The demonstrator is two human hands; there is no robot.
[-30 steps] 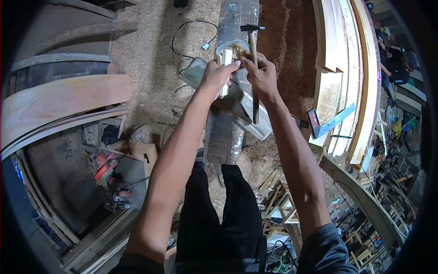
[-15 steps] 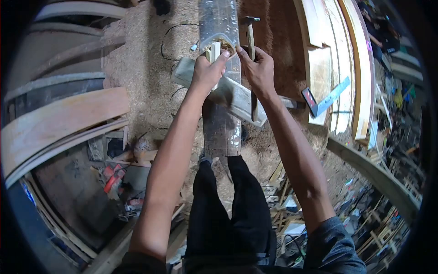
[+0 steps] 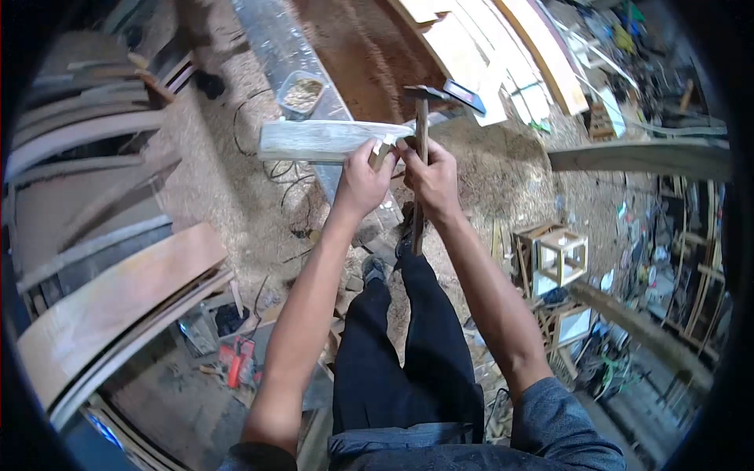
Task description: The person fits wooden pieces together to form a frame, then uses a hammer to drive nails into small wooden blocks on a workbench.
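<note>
The left hand (image 3: 363, 179) is pinching a wooden block (image 3: 382, 154) between thumb and curled fingers, holding it out in front of the body at the near end of a pale plank (image 3: 322, 140); contact between the two cannot be told. The right hand (image 3: 430, 179), just beside it, is gripping a hammer (image 3: 422, 122) high on the handle, head upward, probably so the fingertips are staying free near the block. The plank is lying across a dark bench (image 3: 275, 43), with a clear tub (image 3: 302, 92) standing just behind it.

Hammer (image 3: 422, 124) upright, head up; small pale wood block (image 3: 382, 152) beside it.
</note>
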